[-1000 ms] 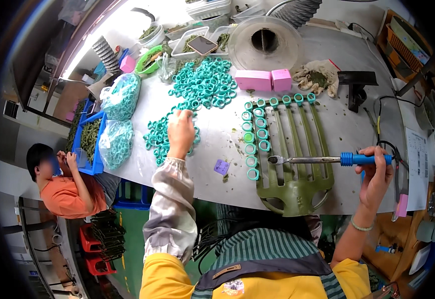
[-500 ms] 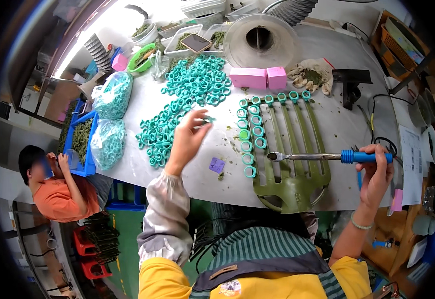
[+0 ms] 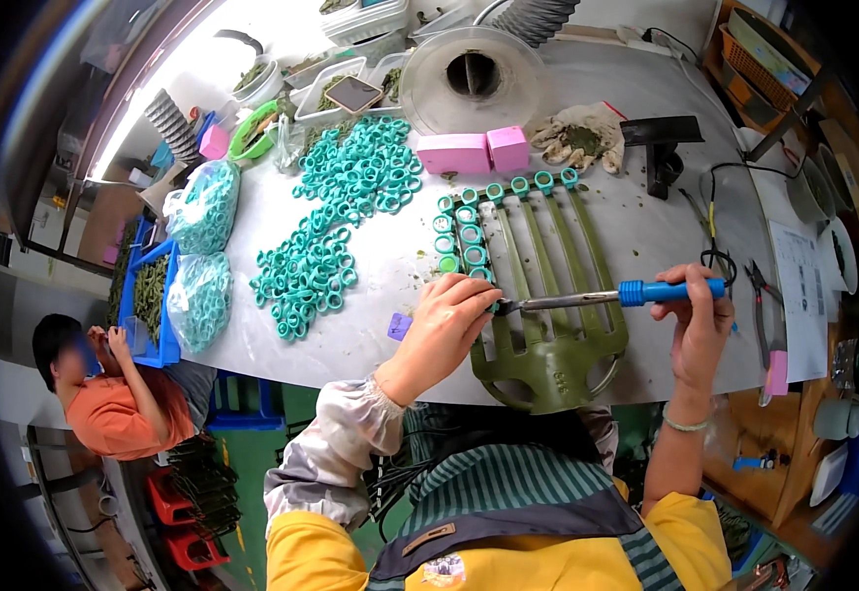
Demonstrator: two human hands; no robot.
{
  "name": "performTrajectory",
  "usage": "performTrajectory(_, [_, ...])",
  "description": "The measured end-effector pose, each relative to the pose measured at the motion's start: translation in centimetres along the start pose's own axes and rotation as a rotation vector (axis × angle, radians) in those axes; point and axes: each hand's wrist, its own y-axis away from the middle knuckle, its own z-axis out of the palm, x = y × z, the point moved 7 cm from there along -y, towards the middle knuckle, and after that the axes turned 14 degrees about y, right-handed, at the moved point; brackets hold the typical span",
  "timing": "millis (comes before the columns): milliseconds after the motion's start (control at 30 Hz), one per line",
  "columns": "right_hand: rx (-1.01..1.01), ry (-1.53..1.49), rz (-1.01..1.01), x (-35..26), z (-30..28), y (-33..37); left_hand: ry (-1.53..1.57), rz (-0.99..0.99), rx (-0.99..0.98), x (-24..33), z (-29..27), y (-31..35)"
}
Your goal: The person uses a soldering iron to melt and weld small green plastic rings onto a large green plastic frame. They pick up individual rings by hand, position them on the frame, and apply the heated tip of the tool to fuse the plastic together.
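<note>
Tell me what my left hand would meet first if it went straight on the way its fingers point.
Probably the metal tip of the blue-handled tool, just beside your left hand's fingertips; whether they already touch is unclear.

Pink blocks (image 3: 452,155) beside a pale glove (image 3: 604,148)

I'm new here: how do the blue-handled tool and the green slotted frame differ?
The blue-handled tool is slim; the green slotted frame is broad. The tool joins a blue handle to a metal shaft, whereas the frame is green. The right hand holds the tool, while the frame lies on the table.
</note>
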Motion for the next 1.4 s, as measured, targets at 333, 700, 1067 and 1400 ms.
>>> performTrajectory(333, [0.048,-0.003,-0.019,-1.4,-2.5,-0.7,-0.011,0.016,-0.059,-0.2,-0.8,-0.3])
performTrajectory(700, [0.049,0.007,-0.030,-2.1,-2.3,-0.3,-0.543,-0.471,0.218,-15.7,-10.7,6.7])
performTrajectory(1067, [0.060,0.050,-0.031,-2.1,-3.6,0.0,-0.256,-0.441,0.449,-13.8,-12.4,9.2])
performTrajectory(1400, [0.057,0.041,-0.039,-2.3,-3.3,0.2,-0.081,-0.562,0.420,-16.1,-12.1,10.1])
